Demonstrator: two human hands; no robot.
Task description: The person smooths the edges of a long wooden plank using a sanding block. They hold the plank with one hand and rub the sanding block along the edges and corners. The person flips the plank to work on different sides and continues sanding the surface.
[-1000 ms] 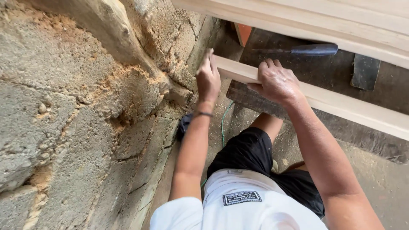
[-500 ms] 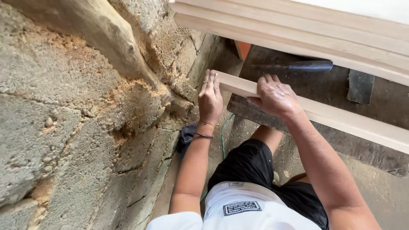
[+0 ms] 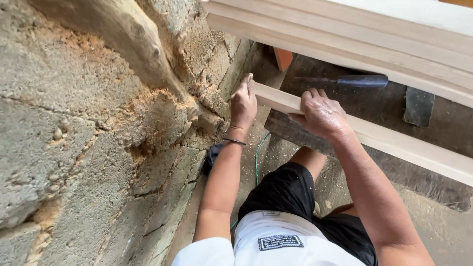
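Note:
A long pale wooden strip (image 3: pixel 394 140) lies across a dark wooden bench (image 3: pixel 384 103), running from the stone wall out to the lower right. My left hand (image 3: pixel 243 102) covers the strip's end beside the wall, fingers flat and together against the end face. My right hand (image 3: pixel 321 114) presses down on top of the strip a little further along, fingers curled over its far edge. A chisel with a dark blue handle (image 3: pixel 362 81) lies on the bench just beyond my right hand.
A rough block wall (image 3: pixel 98 148) dusted with sawdust fills the left. A stack of pale planks (image 3: pixel 374 39) crosses the top right. A dark flat block (image 3: pixel 419 106) rests on the bench. A green cord (image 3: pixel 258 148) lies on the ground by my knee.
My left hand has shifted on the strip's end, sliding down then back up against it. My right hand has stayed on the strip. The view has tilted slightly.

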